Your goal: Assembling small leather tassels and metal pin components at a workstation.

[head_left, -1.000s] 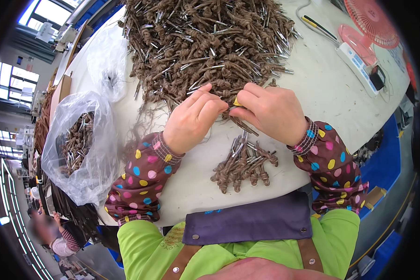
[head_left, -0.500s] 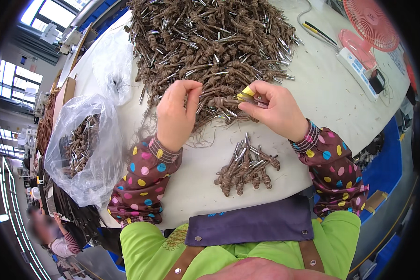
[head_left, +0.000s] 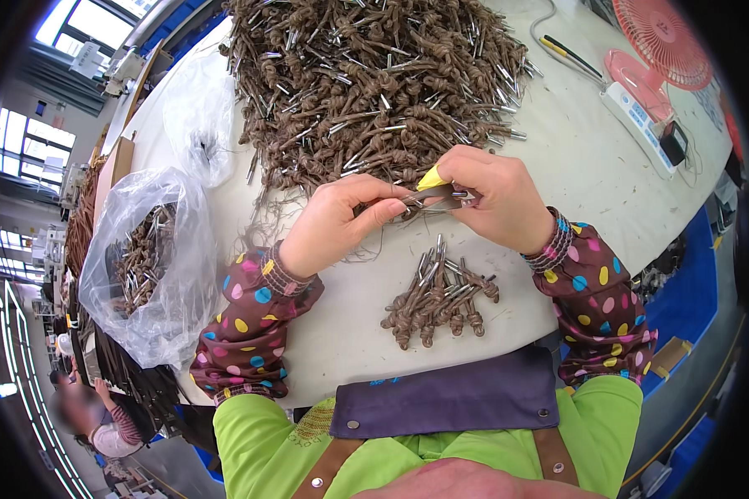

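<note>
- While two hands meet before the one large heap [head_left: 374, 91], the right hand [head_left: 503, 201] has its fingers curled round one pair of snips [head_left: 431, 180], yellow at the grip, with grey metal blades.
- The left hand [head_left: 333, 220] brings thumb and forefinger narrowly together beside the blades, at a thin brown strand; whether it is pinched, I cannot tell.
- The heap lies just beyond both hands: brown, fibrous cords in lumpy knots, with smooth silvery tips, too many to count.
- One small cluster [head_left: 441, 295] of similar knotted cords, roughly ten and overlapping, lies nearer the body on the pale, smooth table [head_left: 341, 328].
- Two crinkled, see-through plastic bags lie left: one holding knotted cords [head_left: 154, 333], one flatter [head_left: 195, 112].
- At right, one pink fan [head_left: 662, 41] with a round, ribbed cage, near one white, oblong power strip [head_left: 638, 121].
</note>
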Tool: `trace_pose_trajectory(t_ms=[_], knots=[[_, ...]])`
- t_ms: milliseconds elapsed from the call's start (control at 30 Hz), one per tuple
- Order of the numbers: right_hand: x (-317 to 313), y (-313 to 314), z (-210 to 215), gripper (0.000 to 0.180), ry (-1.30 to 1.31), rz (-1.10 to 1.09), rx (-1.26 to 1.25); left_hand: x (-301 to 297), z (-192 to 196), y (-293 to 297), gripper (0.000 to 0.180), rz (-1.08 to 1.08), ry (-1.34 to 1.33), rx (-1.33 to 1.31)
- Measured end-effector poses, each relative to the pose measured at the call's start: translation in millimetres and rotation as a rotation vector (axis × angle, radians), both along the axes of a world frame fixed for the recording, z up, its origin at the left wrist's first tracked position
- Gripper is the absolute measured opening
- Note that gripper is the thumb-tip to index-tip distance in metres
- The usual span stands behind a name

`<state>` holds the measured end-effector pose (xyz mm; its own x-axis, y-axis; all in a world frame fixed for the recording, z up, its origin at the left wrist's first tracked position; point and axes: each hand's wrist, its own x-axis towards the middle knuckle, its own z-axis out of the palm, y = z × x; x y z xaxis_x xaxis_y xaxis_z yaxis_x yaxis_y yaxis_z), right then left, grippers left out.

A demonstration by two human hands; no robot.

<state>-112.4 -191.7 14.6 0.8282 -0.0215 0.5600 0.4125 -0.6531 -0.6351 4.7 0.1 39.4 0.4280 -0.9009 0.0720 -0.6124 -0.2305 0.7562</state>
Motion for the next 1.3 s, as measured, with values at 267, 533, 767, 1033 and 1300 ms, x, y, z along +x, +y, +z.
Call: trace_pose_trajectory(t_ms=[267, 533, 767, 1033, 1300], knots=[[-1.0, 0.5, 2.3, 0.019, 0.162, 0.044, 0.19, -7.4, 1.8, 1.3, 0.012, 0.076, 0.008, -0.054], [1.4, -4.3, 2.3, 0.02, 0.376, 0.245, 0.379, -6.5, -25.5, 4.8, 0.007, -0.172, 0.774, -0.279], [-1.0, 1.3, 7.2, 0.026, 0.199, 0.132, 0.222, -9.3, -34.7, 1.3, 0.013, -0.216, 0.961, -0.321], [-8.2, 2.7, 13.4, 0.028, 0.247, 0.005, 0.15, -6.8, -38.6, -4.1, 0.011, -0.004, 0.615, -0.417], [-6.6, 13.6, 0.9, 0.023, 0.215, 0.007, -0.036, -11.5, -37.8, -0.2, 0.01, 0.147, 0.217, -0.243]])
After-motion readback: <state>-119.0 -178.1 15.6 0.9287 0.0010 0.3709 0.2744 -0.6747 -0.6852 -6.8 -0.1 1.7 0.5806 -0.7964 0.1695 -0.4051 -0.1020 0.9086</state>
